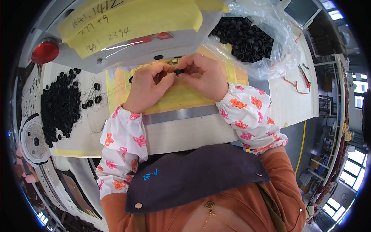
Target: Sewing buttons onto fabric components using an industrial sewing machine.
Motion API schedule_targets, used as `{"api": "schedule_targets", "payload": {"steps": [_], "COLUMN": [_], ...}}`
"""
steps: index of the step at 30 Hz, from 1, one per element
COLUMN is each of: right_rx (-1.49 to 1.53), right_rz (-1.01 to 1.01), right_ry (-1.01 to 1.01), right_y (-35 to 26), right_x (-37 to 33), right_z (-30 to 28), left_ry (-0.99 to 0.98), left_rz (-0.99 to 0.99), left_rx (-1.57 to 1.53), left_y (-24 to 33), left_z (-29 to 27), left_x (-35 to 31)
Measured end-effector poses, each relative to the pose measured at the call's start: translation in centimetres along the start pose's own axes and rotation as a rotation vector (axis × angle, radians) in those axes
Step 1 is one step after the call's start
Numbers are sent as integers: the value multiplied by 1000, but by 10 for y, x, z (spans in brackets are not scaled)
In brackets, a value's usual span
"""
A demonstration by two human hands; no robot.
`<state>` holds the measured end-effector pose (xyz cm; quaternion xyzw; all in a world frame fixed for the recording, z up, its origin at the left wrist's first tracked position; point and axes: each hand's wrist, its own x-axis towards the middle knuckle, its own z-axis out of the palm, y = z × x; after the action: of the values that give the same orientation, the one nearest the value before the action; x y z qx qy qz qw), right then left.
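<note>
Black piece [178, 72] is held over the yellow board [174, 101], just in front of the machine [166, 50], and is mostly covered by fingertips — its outline cannot be made out. It is clamped between the left hand [152, 83] and the right hand [203, 75], set close together. From the dark sliver left showing, its facing and long axis cannot be told. The machine is cut off above.

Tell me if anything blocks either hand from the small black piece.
Nothing visible does: fingertips of the left hand and right hand meet at the black piece, over the yellow surface.
</note>
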<state>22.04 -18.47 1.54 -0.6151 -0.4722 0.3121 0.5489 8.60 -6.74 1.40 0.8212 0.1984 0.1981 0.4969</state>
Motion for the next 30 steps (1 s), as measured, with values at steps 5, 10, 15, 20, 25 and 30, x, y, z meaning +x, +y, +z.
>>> {"api": "schedule_targets", "payload": {"steps": [5,10,15,20,25,30], "right_rx": [174,396,384,271,113,93], "right_rz": [47,70,212,371,389,257], "right_ry": [-41,-37,-79,-143,-164,-104], "right_y": [4,4,-5,-10,-11,-4], "right_x": [-2,-3,0,7,12,1], "right_z": [3,3,-6,-9,-2,2], "left_ry": [-63,-67,-83,-146,-177,-115], "left_rz": [-55,-58,-80,-88,-13,-9], "left_rx": [-50,-160,-170,-119,85,44], "left_y": [-1,-1,0,6,4,0], "left_z": [-3,-3,-3,-4,-3,3], "left_x": [-1,-2,-2,1,1,-1]}}
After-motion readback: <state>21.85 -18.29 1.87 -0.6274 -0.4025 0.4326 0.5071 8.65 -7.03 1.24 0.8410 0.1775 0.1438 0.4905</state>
